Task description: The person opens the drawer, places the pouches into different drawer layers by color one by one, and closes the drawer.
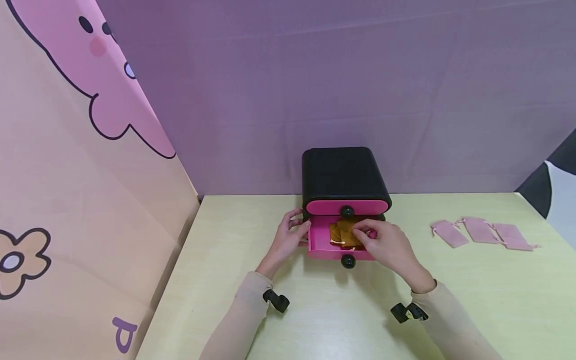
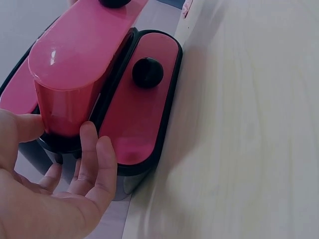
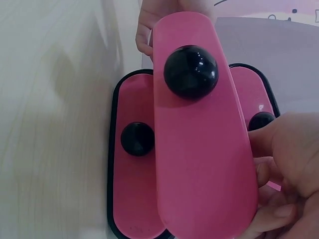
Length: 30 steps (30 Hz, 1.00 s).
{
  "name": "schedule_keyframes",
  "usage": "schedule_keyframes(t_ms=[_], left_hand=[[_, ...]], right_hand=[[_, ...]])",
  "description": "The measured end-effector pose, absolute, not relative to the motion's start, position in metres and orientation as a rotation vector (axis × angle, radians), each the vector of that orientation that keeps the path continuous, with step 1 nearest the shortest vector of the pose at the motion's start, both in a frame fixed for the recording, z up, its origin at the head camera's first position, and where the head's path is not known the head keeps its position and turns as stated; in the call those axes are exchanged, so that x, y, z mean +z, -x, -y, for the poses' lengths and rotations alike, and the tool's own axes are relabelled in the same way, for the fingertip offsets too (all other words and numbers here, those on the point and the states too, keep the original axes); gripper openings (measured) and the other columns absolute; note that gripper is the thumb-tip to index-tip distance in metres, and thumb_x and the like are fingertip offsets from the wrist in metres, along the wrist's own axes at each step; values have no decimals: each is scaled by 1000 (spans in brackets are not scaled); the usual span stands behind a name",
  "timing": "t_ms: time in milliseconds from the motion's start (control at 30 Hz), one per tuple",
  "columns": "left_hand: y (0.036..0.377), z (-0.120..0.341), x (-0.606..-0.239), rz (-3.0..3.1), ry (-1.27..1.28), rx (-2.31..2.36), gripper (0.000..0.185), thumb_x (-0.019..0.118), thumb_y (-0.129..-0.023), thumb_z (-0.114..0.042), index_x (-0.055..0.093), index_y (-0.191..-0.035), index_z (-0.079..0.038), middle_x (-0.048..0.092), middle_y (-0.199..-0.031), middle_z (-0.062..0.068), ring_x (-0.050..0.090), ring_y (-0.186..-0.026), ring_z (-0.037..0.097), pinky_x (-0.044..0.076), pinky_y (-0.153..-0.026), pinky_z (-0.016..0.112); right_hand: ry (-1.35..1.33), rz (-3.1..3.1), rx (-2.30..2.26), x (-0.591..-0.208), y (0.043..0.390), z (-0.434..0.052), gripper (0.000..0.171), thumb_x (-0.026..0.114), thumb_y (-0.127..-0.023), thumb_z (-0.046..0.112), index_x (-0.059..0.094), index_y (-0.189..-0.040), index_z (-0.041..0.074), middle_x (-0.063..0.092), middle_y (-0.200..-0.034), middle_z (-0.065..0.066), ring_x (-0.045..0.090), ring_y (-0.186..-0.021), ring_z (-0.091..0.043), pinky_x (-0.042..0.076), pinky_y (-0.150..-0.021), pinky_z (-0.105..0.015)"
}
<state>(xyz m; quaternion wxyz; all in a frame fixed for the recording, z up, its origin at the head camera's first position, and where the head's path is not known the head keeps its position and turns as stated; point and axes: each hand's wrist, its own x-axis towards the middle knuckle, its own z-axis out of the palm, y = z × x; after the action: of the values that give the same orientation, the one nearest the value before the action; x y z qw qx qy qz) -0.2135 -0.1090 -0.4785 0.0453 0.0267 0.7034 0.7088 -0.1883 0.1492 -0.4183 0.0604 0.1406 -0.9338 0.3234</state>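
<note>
Nearest the camera, two beige sleeves come up over the pale green table (image 1: 495,300), each wrist wearing a small black camera mount. Just beyond them sits the pulled-out pink drawer (image 1: 320,241), its long axis running left to right across the table, its front face pointing back at the person and its open top facing up. On that front sits a round black knob (image 1: 348,261), glossy and ball-shaped; the right wrist view shows the same face as a long pink oval with rounded ends.

The left hand (image 1: 289,235) is at the drawer's left end, fingers straight and relaxed against the side wall, thumb on one side, not curled round anything. The right hand (image 1: 387,245) is over the drawer's right half, fingertips pinched on the brown pouches (image 1: 344,234) lying inside. These are flat, tan-gold, with a pale drawstring showing at the near edge.

Behind the drawer stands the black cabinet (image 1: 343,172) it slides from: a rounded dark box at the table's back edge, middle of the table. Its upper drawer (image 1: 346,206) is pushed in, pink-fronted with its own black knob. The wrist views show further pink fronts framed in black beside the open one.

Off to the right, well apart, three pink pouches (image 1: 481,232) lie in a row on the table. Farthest back hangs a purple backdrop (image 1: 360,75), with a peach cartoon panel (image 1: 67,175) at the left.
</note>
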Motion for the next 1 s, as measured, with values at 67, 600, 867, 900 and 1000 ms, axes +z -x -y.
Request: schedule_keyframes(t_ms=[67,600,867,900,1000], left_hand=[[213,109,-478,-2153,-82,2161,56,62,-108,-23,40,-159,-8,54,-144,25,71,-87,14,66,-80,35],[212,109,-477,-2189,-70,2128,56,62,-109,-24,41,-159,-10,55,-146,24,73,-92,19,65,-92,50],[214,109,-478,-2168,-62,2150,56,63,-108,-24,41,-159,-10,55,-146,25,73,-91,19,65,-89,47],[214,109,-479,-2167,-59,2150,56,63,-108,-24,42,-159,-10,55,-146,25,73,-91,20,65,-89,48],[215,109,-480,-2169,-57,2141,56,63,-108,-25,41,-159,-11,54,-147,25,74,-92,21,64,-93,53]], right_hand=[[-425,2818,982,-418,188,-150,15,71,-100,19,81,-108,11,74,-84,-3,53,-71,-18,40,-58,-30],[-392,2638,1186,-418,166,-162,20,70,-104,22,78,-116,8,80,-100,-9,61,-77,-13,48,-61,-23],[-366,2568,1246,-425,155,-164,18,71,-103,16,77,-116,5,79,-90,-9,60,-68,-9,49,-56,-23],[-367,2563,1252,-426,153,-163,18,71,-102,16,78,-115,5,78,-89,-9,60,-67,-9,49,-56,-23],[-362,2549,1275,-431,150,-161,15,72,-101,14,78,-113,6,77,-84,-6,59,-63,-8,47,-53,-23]])
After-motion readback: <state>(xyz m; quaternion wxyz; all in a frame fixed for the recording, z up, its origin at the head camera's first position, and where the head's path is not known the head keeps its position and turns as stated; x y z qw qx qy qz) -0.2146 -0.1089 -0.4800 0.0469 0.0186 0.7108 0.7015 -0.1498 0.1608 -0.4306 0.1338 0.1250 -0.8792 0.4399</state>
